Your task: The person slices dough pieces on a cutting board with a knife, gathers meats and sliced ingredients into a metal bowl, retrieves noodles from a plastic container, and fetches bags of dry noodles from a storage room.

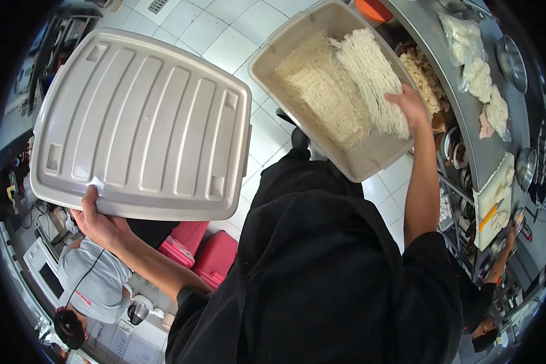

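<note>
My left hand point(98, 222) grips the edge of a beige plastic box lid point(145, 121) with raised ribs, thumb on its upper face. The lid is held up at the left, apart from the box. At the right is a deep beige plastic box point(359, 168) without its cover. Inside lie pale blocks of dried noodles point(321, 91). My right hand point(409, 106) is closed on the edge of one flat noodle block point(373, 79), which leans at the box's right side. Some of my right fingers are hidden behind it.
A steel counter point(434, 42) curves along the right, with bagged pale food point(464, 39), steel bowls point(511, 64) and a cutting board point(488, 197) with a yellow-handled knife. Pink containers point(215, 258) stand lower left. One person point(97, 282) is at left, another point(482, 303) at right.
</note>
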Motion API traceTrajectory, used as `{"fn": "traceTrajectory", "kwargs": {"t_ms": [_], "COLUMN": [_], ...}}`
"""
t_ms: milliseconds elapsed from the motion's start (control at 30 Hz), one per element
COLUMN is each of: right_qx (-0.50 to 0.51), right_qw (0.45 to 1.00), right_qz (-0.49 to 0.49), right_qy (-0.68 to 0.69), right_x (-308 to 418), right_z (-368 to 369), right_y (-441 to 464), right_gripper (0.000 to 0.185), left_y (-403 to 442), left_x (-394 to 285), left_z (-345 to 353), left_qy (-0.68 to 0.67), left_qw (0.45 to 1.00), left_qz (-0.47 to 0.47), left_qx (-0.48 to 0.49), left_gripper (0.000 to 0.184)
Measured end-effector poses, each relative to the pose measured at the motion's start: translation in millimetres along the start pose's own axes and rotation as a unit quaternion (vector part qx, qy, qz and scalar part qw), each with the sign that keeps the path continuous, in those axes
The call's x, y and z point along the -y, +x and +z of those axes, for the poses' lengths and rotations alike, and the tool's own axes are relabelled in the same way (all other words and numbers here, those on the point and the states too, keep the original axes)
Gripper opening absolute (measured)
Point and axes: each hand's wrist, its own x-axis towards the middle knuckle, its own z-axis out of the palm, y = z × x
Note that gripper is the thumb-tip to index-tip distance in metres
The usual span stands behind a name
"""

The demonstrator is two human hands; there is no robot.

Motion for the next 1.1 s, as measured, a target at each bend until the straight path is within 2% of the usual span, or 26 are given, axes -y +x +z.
{"fn": "traceTrajectory", "kwargs": {"t_ms": [67, 100, 167, 567, 800, 967, 1067, 1100], "right_qx": [0.102, 0.096, 0.139, 0.175, 0.139, 0.081, 0.051, 0.058], "right_qw": [0.972, 0.973, 0.935, 0.889, 0.877, 0.892, 0.88, 0.87], "right_qz": [0.08, 0.078, 0.101, 0.016, -0.065, -0.144, -0.174, -0.161], "right_qy": [0.198, 0.197, 0.312, 0.423, 0.456, 0.42, 0.44, 0.462], "right_x": [9.9, 8.5, 6.3, -42.9, -52.3, -56.5, -53.7, -60.7], "right_z": [-11.9, -15.8, -19.6, -52.0, -107.1, -132.8, -141.8, -170.3], "right_y": [-34.6, -48.3, -73.2, -170.8, -282.1, -388.6, -460.6, -459.4], "right_gripper": [0.044, 0.044, 0.051, 0.051, 0.044, 0.044, 0.049, 0.051], "left_y": [-2.3, -4.0, -1.4, -46.4, -100.8, -126.0, -134.6, -149.6], "left_x": [-3.0, -4.0, 0.4, -20.2, -46.8, -77.0, -96.1, -112.4], "left_z": [5.7, 6.9, 2.0, -7.3, -27.0, -51.7, -71.9, -40.9], "left_qy": [-0.024, -0.041, -0.052, -0.096, -0.113, -0.214, -0.265, -0.264], "left_qw": [1.0, 0.999, 0.999, 0.995, 0.993, 0.975, 0.96, 0.954], "left_qz": [0.0, 0.002, -0.006, 0.004, 0.017, -0.041, -0.044, -0.099], "left_qx": [0.003, 0.003, 0.003, 0.033, 0.035, 0.034, 0.078, 0.098], "left_gripper": [0.036, 0.035, 0.034, 0.036, 0.034, 0.033, 0.037, 0.039]}}
